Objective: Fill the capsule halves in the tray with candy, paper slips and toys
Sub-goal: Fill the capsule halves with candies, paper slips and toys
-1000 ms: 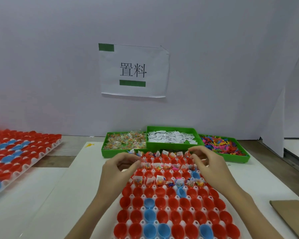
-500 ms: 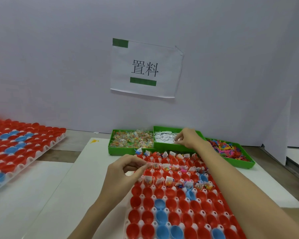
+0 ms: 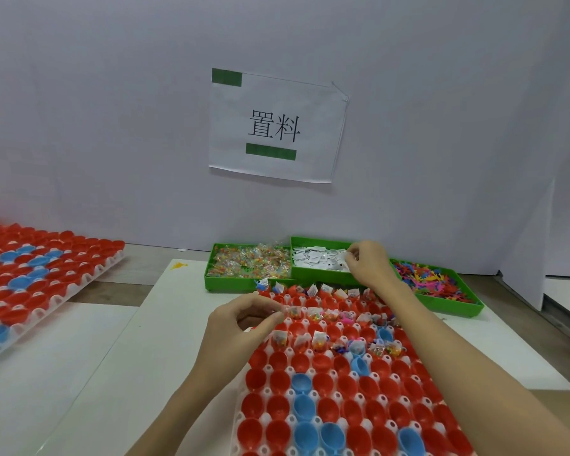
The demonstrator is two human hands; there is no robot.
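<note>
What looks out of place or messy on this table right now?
Little stands out. A small yellow scrap lies loose on the white board, left of the candy bin. The wall sign hangs slightly askew with its top right corner creased. The three bins and the capsule tray look orderly.

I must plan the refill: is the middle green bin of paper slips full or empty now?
Neither: the middle green bin holds a loose layer of paper slips, with green wall showing above them. The right hand reaches in.

Red and blue capsule halves [image 3: 323,383]
</note>
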